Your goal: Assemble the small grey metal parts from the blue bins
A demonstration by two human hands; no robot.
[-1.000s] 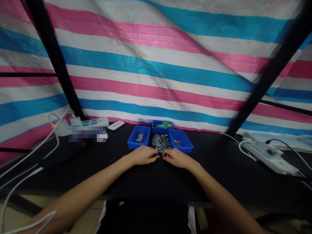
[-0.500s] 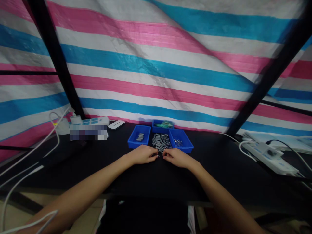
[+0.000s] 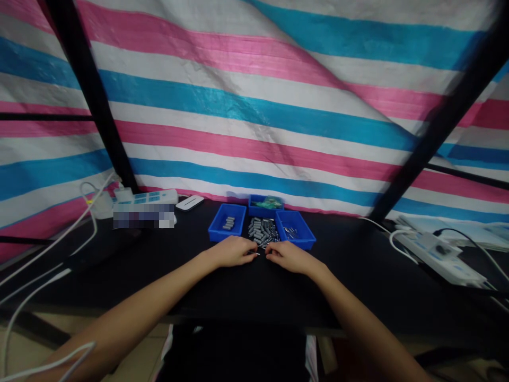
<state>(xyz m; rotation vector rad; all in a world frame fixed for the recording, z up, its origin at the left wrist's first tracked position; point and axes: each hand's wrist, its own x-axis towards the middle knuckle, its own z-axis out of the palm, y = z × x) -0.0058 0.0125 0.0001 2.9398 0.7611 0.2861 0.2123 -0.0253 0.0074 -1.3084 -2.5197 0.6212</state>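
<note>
Nothing has shifted in the last second: your left hand (image 3: pixel 234 251) and right hand (image 3: pixel 287 257) stay pinched around a small metal piece (image 3: pixel 257 254) at frame centre, below the loose pile (image 3: pixel 262 231).

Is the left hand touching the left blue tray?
Apart. In the head view, the left hand sits nearer the camera than the left blue tray, with a thin strip of black table between them.

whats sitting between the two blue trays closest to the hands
A loose pile of small metal parts lies on the black table between the left blue tray and the right blue tray, seen in the head view.
</note>
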